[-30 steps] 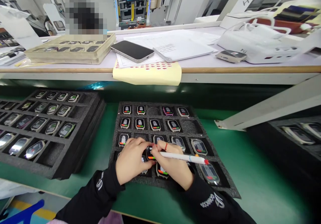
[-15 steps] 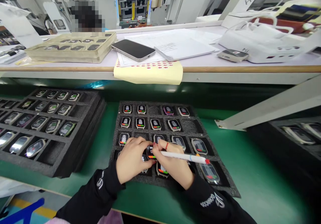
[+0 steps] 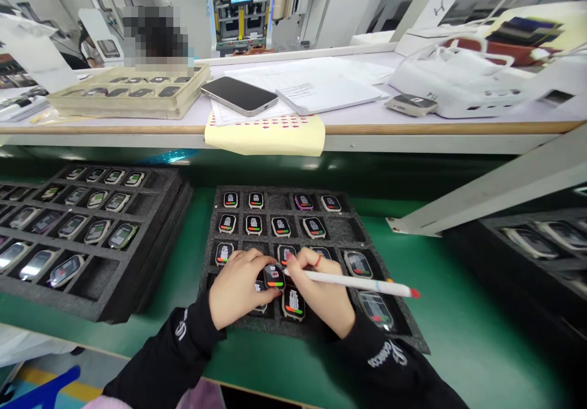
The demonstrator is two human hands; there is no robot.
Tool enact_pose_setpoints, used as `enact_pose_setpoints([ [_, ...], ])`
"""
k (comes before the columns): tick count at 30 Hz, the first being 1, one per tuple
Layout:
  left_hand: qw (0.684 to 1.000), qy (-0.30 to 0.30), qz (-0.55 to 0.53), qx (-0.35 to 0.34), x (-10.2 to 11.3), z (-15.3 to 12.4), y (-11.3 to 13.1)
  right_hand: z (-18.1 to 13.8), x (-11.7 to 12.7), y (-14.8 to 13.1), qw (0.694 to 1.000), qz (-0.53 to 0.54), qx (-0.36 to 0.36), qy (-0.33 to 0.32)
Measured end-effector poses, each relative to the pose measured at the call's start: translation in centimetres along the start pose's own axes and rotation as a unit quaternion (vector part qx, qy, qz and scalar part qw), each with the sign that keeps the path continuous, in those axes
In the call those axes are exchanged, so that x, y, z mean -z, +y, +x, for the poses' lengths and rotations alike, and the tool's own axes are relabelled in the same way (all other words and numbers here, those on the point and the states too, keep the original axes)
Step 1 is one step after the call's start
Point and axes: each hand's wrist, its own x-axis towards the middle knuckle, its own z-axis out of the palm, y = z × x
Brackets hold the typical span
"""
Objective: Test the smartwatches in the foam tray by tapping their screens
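My left hand (image 3: 236,287) is closed on a smartwatch body (image 3: 274,276), gripping it by its edges between thumb and fingers. Its lit screen faces up, with an orange and green bar along the bottom. In my right hand (image 3: 323,290) is a white stylus-like pen (image 3: 362,283) with a red end pointing right; its tip is close to the right edge of the held watch. Both hands are over a dark foam tray (image 3: 321,192) whose pockets hold several watch bodies with lit screens, among them a purple-framed watch (image 3: 303,202). My hands hide part of the lower rows.
Stacked foam trays with watches (image 3: 98,265) stand at left, and another foam tray (image 3: 495,262) at right beyond a white slanted post (image 3: 486,189). A shelf above carries a phone (image 3: 239,95), papers (image 3: 328,85), a beige tray (image 3: 181,106) and a white device (image 3: 458,82). Someone's blurred head shows behind it.
The pen has shifted right, its tip moving off the watch screen to beside its edge. More of the held watch's screen shows now. The view has shifted slightly.
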Motion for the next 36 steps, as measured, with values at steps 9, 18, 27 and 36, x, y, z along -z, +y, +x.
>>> enact_pose_setpoints([
  [9,0.999,0.039,0.017,-0.014,-0.5,0.7,3.3,1.4,5.2,1.3,0.961,0.176,-0.208,0.033],
  [18,0.995,0.064,0.076,-0.011,-4.8,3.3,5.9,0.6,4.6,2.9,0.993,0.027,-0.115,0.024],
  [27,0.994,0.063,0.087,-0.008,-4.9,3.5,5.6,0.5,4.5,3.5,0.994,-0.003,-0.106,0.010],
  [36,0.994,0.068,0.079,-0.009,-5.2,3.5,5.5,0.5,4.4,3.7,0.994,-0.010,-0.107,0.001],
])
